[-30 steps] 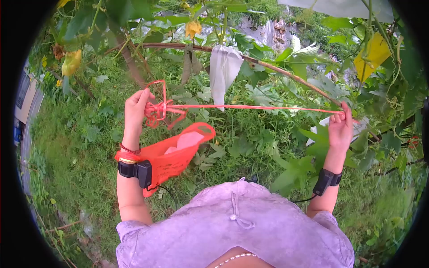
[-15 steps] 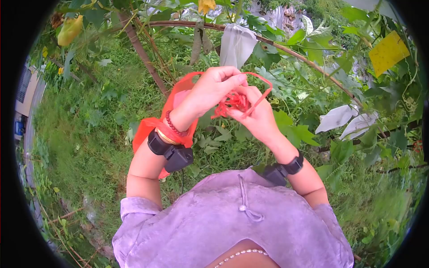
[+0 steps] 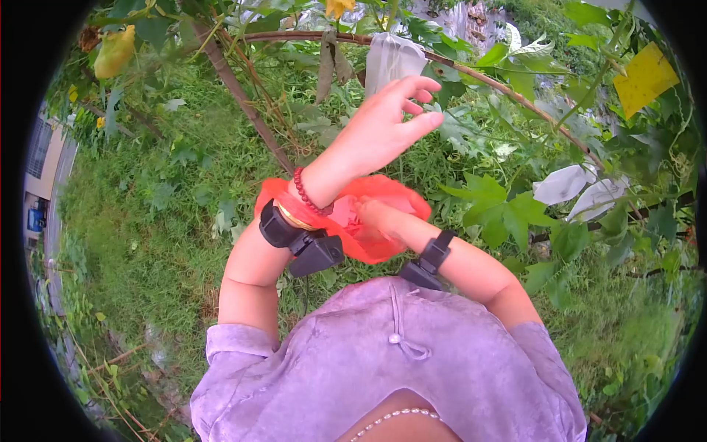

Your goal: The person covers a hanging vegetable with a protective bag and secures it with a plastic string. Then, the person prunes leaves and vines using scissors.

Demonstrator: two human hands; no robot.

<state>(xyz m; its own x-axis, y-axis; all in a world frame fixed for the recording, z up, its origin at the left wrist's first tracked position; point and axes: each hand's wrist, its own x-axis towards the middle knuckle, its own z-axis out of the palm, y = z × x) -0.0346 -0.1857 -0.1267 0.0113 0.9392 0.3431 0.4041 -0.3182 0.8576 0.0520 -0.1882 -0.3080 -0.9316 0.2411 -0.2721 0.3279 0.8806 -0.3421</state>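
My left hand is raised above the red plastic bag, its fingers apart and nothing in them. The red bag hangs from my left wrist by its handle, below a red bead bracelet. My right hand reaches into the bag's open mouth. Its fingers are hidden among the pink and red contents, so what they hold cannot be made out. Just beyond my left fingertips, a white bag hangs from the brown branch.
A long brown branch arches across the top, and a thinner stem slants down at the left. On the right are white bags, a yellow card and broad leaves. A yellowish fruit hangs at the upper left.
The red string bundle has left the space between my hands and is no longer clearly seen. My right hand has moved down into the bag; my left hand has opened and moved up and right.
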